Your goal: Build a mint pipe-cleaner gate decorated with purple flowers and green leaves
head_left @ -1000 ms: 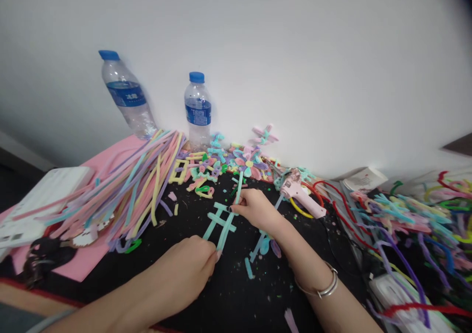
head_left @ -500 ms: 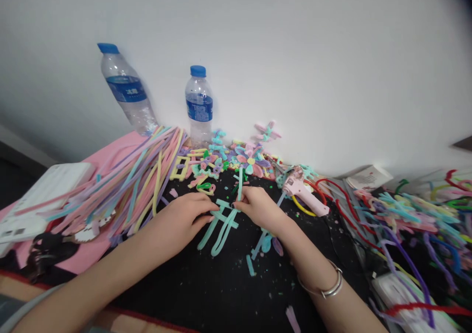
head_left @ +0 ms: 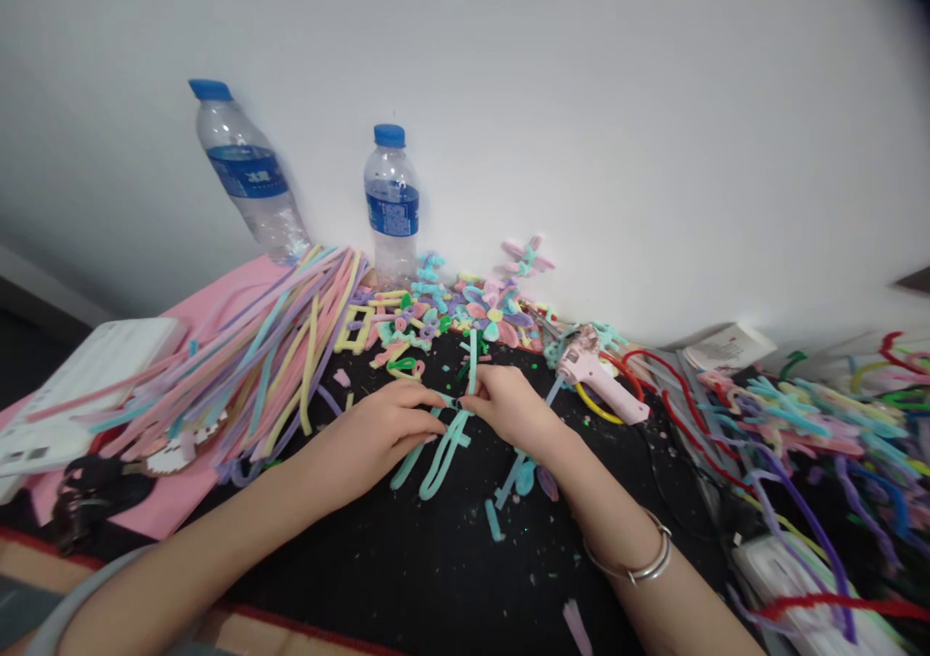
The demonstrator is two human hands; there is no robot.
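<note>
Both hands meet over a mint-green pipe cleaner piece (head_left: 440, 466) made of bent and crossed fuzzy strips, with a loop hanging toward me. My left hand (head_left: 396, 416) is closed on its left side, thumb and fingers around a crossing strip, which they partly cover. My right hand (head_left: 501, 399) pinches the upper part near the crossing, and a straight mint strip stands up past its fingertips. A silver bracelet (head_left: 654, 559) is on the right wrist. Just right of the piece lies a pale blue stick (head_left: 509, 482) beside small teal and purple petals.
A pink glue gun (head_left: 603, 385) lies to the right. Two water bottles, one tilted (head_left: 251, 176) and one upright (head_left: 392, 205), stand by the wall. Pastel pipe cleaners (head_left: 291, 336) fill the left; finished flowers (head_left: 494, 315) lie behind. More pipe cleaners (head_left: 814, 423) are heaped right.
My left hand has shifted right and over the crossing strips, covering more of them. The loop has tilted slightly. My right hand keeps nearly the same place.
</note>
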